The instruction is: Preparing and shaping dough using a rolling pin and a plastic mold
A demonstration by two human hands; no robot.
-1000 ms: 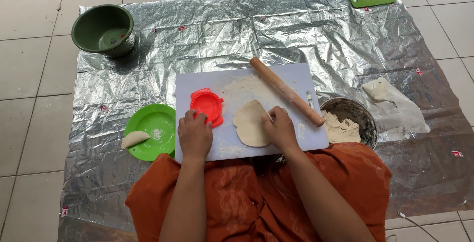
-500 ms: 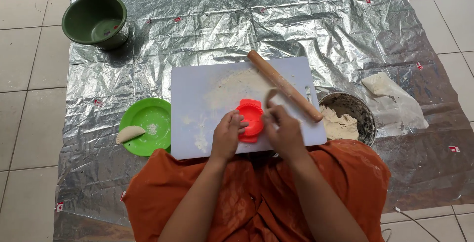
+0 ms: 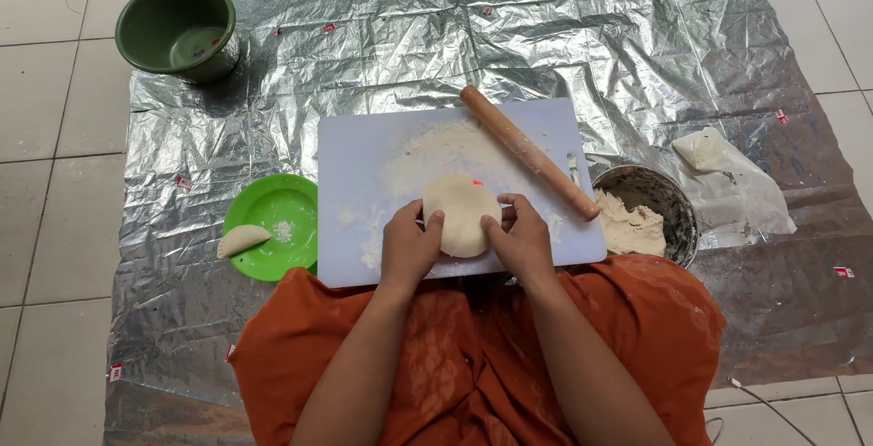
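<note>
While fingers [image 3: 435, 224] pinch dough round [image 3: 461, 213].

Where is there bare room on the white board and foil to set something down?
On the white board, the left strip and upper-left corner are bare, bordered by the flour patch. The foil between the green bowl and the rolling pin is open. It is crowded at the board's near edge: both hands, left hand and right hand, hold the dough round.
</note>
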